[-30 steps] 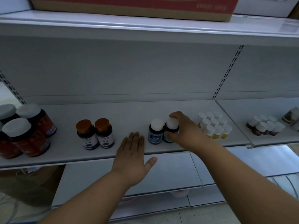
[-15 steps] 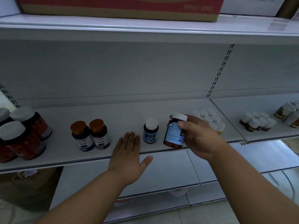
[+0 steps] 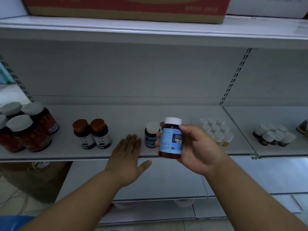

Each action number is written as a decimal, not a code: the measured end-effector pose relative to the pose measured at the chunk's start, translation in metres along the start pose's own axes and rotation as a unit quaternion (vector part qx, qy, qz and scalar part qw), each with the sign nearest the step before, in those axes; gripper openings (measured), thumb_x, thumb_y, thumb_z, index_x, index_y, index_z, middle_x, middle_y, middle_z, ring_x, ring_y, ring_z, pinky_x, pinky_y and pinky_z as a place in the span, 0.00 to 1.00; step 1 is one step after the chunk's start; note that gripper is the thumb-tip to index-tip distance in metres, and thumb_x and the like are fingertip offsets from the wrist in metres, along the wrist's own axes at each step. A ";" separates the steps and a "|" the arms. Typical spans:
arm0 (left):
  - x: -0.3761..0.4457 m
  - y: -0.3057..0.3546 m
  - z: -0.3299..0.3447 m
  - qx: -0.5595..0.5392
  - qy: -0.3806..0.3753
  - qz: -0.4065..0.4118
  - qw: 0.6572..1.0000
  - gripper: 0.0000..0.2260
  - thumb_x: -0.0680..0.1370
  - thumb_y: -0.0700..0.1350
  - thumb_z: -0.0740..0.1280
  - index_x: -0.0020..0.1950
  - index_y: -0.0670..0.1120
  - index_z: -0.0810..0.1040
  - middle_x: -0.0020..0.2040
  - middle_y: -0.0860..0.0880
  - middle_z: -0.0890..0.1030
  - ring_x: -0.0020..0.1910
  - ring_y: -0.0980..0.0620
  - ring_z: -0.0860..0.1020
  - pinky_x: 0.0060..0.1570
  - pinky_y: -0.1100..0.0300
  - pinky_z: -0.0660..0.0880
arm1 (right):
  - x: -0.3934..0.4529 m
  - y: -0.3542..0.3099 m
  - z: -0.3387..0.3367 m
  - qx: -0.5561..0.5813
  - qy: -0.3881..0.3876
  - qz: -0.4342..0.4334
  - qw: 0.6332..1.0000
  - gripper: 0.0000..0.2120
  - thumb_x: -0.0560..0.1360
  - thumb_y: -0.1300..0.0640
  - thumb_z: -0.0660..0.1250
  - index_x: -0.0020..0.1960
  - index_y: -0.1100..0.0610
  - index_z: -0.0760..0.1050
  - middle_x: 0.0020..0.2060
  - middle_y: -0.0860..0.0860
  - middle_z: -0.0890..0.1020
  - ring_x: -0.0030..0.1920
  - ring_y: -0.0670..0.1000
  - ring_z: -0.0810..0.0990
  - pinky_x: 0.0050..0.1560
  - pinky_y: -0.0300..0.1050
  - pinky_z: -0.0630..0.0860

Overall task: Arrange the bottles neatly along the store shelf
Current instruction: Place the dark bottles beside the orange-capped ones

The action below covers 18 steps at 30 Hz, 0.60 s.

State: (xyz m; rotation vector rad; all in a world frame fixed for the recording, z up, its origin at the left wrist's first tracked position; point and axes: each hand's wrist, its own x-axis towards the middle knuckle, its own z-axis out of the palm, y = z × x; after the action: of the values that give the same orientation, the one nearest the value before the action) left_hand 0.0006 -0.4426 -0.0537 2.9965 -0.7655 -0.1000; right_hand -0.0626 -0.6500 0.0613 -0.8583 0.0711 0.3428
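Head view of a store shelf (image 3: 126, 114). The label text on the blue-labelled bottle (image 3: 170, 139) is too blurred to read. The right hand (image 3: 198, 147) grips this dark bottle, fingers and thumb curled round its body; it is upright, white cap on top, lifted off the shelf in front of the shelf's front edge. The hand hides part of a second blue-labelled bottle (image 3: 150, 135), which stands on the shelf just behind. The left hand (image 3: 128, 157) is flat, fingers straight and close together, thumb spread; its fingertips lie over the front edge, just left of the standing bottle; whether they touch the shelf cannot be told. Two orange-capped bottles (image 3: 91, 133) stand side by side, touching, further left. Large grey-capped jars (image 3: 25, 129) are cut off at the left edge. A cluster of small white-capped vials (image 3: 216, 130), the front ones showing yellow contents, is partly hidden by the right hand. On the adjoining shelf section stand small brown vials (image 3: 273, 135). A cardboard box (image 3: 126, 9) on the upper shelf is cut off at the top.
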 end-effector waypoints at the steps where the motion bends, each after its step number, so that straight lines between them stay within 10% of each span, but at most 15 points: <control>1: -0.001 0.000 -0.001 0.006 -0.005 0.002 1.000 0.55 0.60 0.75 0.19 0.80 0.45 0.40 0.81 0.46 0.40 0.79 0.48 0.39 0.73 0.56 0.33 | -0.003 0.000 0.002 -0.013 0.010 -0.008 1.000 0.19 0.73 0.54 0.63 0.60 0.64 0.76 0.50 0.63 0.82 0.49 0.62 0.83 0.52 0.59 0.79; 6: 0.001 -0.001 -0.002 0.003 0.001 0.000 1.000 0.56 0.60 0.76 0.20 0.81 0.46 0.41 0.81 0.46 0.40 0.79 0.49 0.39 0.74 0.56 0.34 | -0.012 0.005 0.012 -0.042 0.046 0.004 0.998 0.22 0.70 0.45 0.68 0.55 0.61 0.74 0.39 0.58 0.82 0.38 0.59 0.83 0.39 0.52 0.82; 12: 0.001 -0.005 -0.002 -0.004 -0.003 0.006 1.000 0.53 0.63 0.75 0.23 0.81 0.46 0.40 0.81 0.46 0.40 0.79 0.49 0.39 0.73 0.57 0.33 | -0.013 0.008 0.004 0.049 0.019 0.019 0.998 0.21 0.72 0.52 0.61 0.58 0.65 0.80 0.54 0.66 0.79 0.48 0.64 0.80 0.53 0.58 0.76; 18: 0.000 -0.004 -0.001 -0.007 0.001 0.003 1.000 0.55 0.60 0.75 0.20 0.81 0.46 0.40 0.81 0.46 0.40 0.79 0.49 0.39 0.74 0.56 0.34 | -0.016 0.012 0.007 0.015 0.013 -0.005 1.000 0.36 0.59 0.52 0.82 0.61 0.66 0.76 0.49 0.63 0.82 0.47 0.60 0.83 0.45 0.56 0.81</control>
State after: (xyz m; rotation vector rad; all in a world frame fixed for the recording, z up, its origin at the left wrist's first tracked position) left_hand 0.0021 -0.4392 -0.0533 2.9799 -0.7698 -0.1022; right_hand -0.0818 -0.6412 0.0600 -0.8328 0.0946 0.3201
